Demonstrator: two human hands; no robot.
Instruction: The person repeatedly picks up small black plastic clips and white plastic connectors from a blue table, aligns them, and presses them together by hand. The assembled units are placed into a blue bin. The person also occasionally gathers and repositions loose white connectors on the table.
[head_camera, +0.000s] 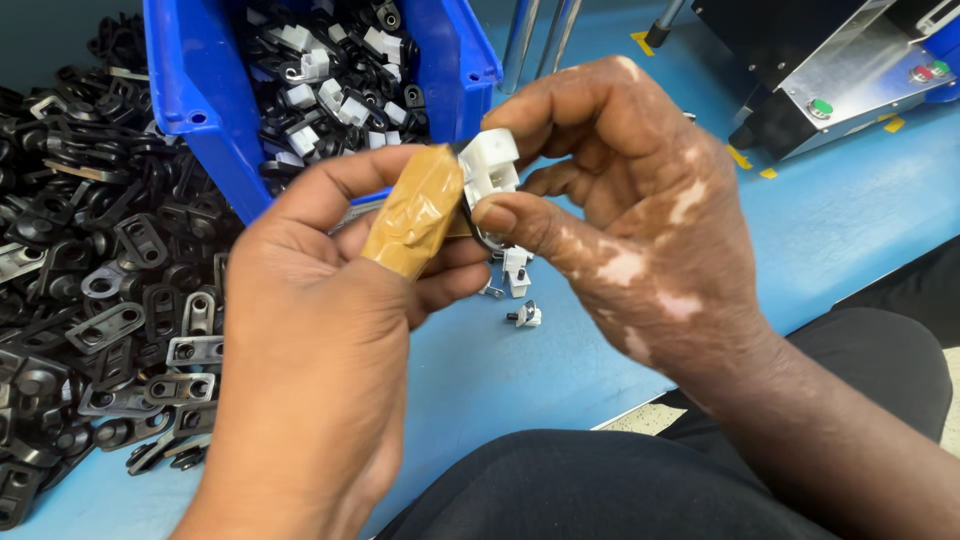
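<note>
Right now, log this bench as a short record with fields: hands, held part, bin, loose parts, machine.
left hand: left hand, thumb wrapped in tan tape, pressed against the held part
right hand: right hand, fingers pinching the held part
held part: small white plastic clip with a dark ring under it
bin: blue bin filled with black and white pieces
loose parts: pile of black flat brackets at left; three small white clips on the blue table
machine: metal unit with green button, top right
</note>
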